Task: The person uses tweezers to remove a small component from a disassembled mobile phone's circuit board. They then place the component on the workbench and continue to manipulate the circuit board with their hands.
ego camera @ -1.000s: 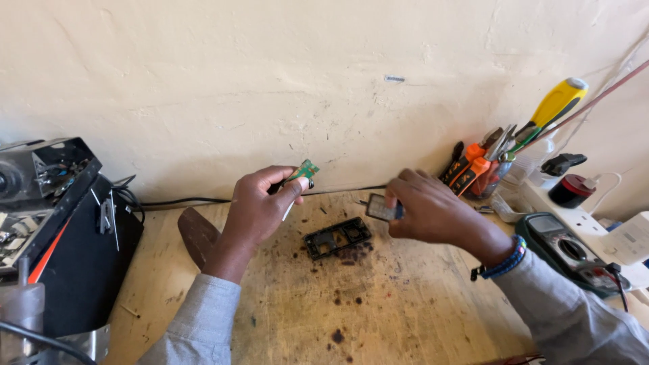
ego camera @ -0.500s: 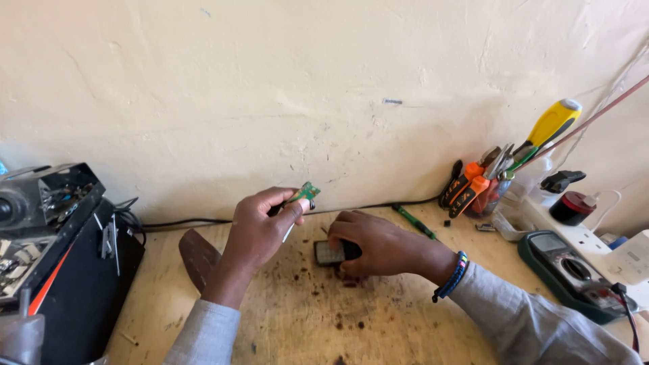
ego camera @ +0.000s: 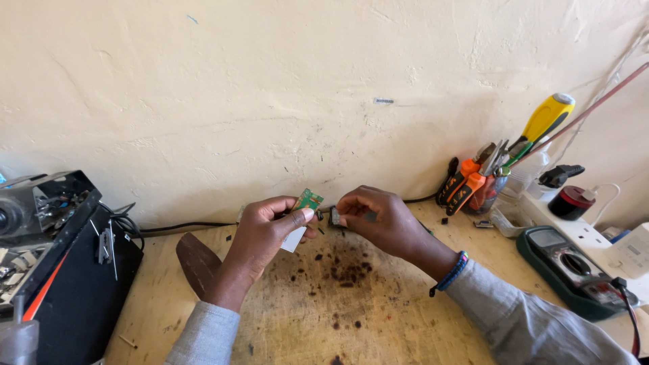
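Observation:
My left hand pinches a small green circuit board between thumb and fingers, with a white piece under it, raised over the wooden bench. My right hand is closed around a small dark device part, most of it hidden under the fingers. Both hands are close together, almost touching, just in front of the wall.
A jar of screwdrivers and pliers stands at the back right. A green multimeter and a white power strip lie on the right. At the left is a black open machine. A black cable runs along the wall.
My right hand has picked the dark part up off the bench and brought it next to the green board. The left hand has stayed nearly still.

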